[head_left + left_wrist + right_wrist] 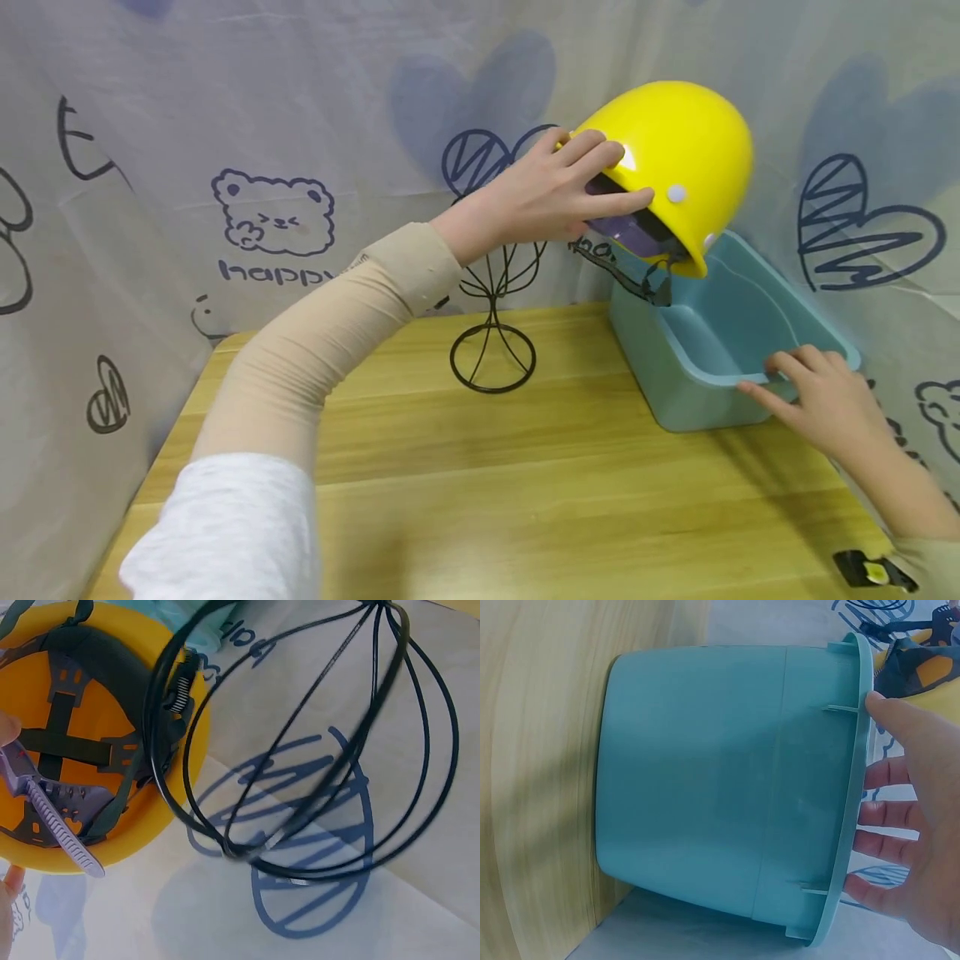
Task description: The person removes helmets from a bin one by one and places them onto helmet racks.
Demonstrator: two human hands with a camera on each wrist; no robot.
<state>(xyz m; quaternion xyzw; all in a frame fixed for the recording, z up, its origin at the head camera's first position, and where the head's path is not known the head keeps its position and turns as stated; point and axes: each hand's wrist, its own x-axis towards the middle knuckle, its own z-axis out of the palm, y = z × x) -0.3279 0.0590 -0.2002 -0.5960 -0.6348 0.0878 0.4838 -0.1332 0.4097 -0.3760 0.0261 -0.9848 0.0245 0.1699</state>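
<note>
A yellow hard hat (686, 137) is held tilted in the air over the blue-green plastic bin (641, 358). My left hand (555, 192) grips it by the front rim. In the left wrist view its inside shows dark webbing (75, 750) and a grey-purple ridged strap (64, 825), while a chin strap (626, 279) dangles below in the head view. Beside the hat, partly behind my left forearm, stands a black wire head-shaped stand (492, 310). My right hand (825, 408) holds the bin's near rim, its thumb at the outside and the fingers curled over the edge.
The bin stands at the right rear of the wooden table (525, 492). A small black and yellow item (873, 572) shows by my right sleeve. A pale printed curtain (300, 92) hangs behind the table and along both sides.
</note>
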